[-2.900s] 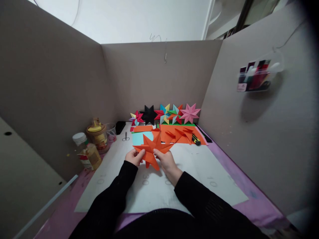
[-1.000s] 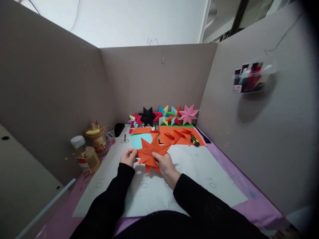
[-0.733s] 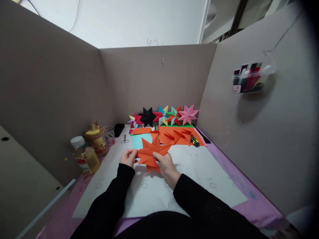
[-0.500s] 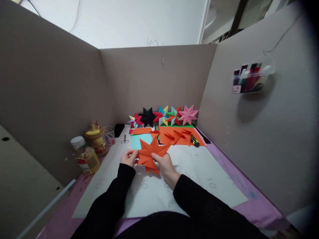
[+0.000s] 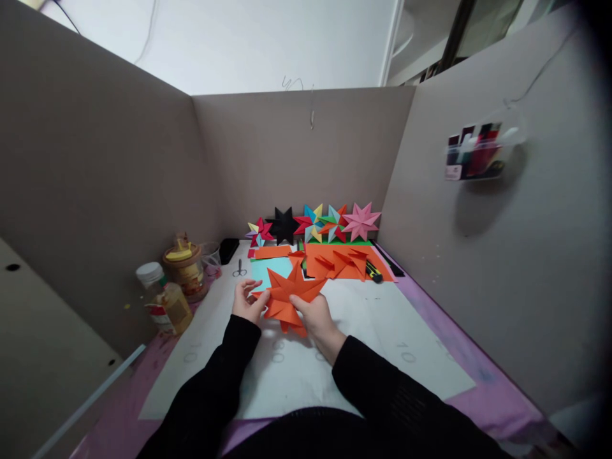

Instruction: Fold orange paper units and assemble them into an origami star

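An orange folded paper star [image 5: 291,294] is held up above the white sheet, its points spread outward. My right hand [image 5: 316,315] grips its right side, thumb lying on the front near the centre and fingers hidden behind. At the star's left point, my left hand [image 5: 248,302] has its thumb against the paper, while its other fingers are loosened and curved behind. Beyond the star lie a light blue sheet [image 5: 268,271] and several folded orange pieces [image 5: 335,261] on orange paper.
Several finished stars, among them a black one [image 5: 284,225] and a pink one [image 5: 362,221], lean against the back panel. Small scissors [image 5: 240,269] lie left, a yellow-black cutter [image 5: 373,272] right. A capped bottle [image 5: 165,299] and a jar [image 5: 185,269] stand by the left panel.
The fingers of my left hand have lifted and opened at the star's left point. My right hand keeps its hold, and the star has barely moved.
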`<act>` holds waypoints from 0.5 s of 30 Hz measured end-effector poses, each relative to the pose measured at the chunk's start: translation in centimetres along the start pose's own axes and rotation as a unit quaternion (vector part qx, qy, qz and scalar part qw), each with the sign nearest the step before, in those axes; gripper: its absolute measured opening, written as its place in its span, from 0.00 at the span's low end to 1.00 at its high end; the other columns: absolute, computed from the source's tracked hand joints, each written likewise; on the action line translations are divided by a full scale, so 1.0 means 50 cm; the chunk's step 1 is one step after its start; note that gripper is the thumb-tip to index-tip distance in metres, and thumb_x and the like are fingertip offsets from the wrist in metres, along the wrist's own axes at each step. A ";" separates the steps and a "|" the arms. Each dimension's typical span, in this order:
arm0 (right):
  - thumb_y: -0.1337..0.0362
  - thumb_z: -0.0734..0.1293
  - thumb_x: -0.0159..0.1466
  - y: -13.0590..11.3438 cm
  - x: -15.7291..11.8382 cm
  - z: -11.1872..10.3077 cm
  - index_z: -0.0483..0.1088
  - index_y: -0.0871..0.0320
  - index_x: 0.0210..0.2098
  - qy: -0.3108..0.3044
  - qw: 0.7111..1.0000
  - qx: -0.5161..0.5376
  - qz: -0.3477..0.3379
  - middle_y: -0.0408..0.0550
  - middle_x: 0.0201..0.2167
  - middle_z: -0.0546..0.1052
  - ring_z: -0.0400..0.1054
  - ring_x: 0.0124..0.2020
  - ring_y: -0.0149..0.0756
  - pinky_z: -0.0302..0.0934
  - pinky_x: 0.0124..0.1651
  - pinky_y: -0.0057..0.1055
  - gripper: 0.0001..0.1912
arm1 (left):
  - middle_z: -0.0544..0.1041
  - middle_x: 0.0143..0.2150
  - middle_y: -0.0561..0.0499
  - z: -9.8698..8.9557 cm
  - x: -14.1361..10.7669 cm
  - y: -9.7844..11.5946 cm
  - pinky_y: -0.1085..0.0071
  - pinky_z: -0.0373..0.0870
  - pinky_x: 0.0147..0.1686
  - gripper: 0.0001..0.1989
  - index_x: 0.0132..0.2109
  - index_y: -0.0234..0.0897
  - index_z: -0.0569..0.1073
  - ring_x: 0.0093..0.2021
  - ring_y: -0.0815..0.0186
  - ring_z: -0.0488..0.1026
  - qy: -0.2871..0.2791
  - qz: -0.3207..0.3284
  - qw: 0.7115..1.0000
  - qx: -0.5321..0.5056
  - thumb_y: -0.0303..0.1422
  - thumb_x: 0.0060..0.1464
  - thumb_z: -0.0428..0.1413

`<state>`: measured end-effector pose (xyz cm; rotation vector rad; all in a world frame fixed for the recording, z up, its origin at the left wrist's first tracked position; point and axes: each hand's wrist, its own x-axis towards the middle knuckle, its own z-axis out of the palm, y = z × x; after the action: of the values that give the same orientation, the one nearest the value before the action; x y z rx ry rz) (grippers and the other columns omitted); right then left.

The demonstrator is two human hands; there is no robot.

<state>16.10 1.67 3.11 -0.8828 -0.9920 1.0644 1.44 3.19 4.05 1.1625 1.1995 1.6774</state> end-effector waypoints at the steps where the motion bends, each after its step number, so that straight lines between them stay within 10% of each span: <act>1: 0.61 0.70 0.50 0.000 0.001 -0.001 0.73 0.63 0.39 0.001 1.000 -0.002 -0.003 0.54 0.40 0.78 0.72 0.41 0.46 0.65 0.46 0.40 0.18 | 0.71 0.47 0.46 -0.003 0.002 0.000 0.76 0.65 0.20 0.22 0.38 0.39 0.63 0.24 0.74 0.68 -0.013 0.030 0.999 0.028 0.41 0.37 0.62; 15: 0.61 0.70 0.51 -0.009 -0.006 0.000 0.73 0.62 0.41 -0.023 1.000 -0.015 -0.008 0.54 0.40 0.78 0.72 0.42 0.45 0.65 0.46 0.40 0.18 | 0.74 0.43 0.42 -0.020 0.014 0.001 0.63 0.66 0.43 0.09 0.28 0.36 0.70 0.45 0.57 0.70 -0.080 0.195 0.957 0.202 0.38 0.45 0.57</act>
<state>16.14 1.28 3.45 -0.8763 -1.0532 1.0622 0.28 3.55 4.14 1.8517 1.3071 1.6135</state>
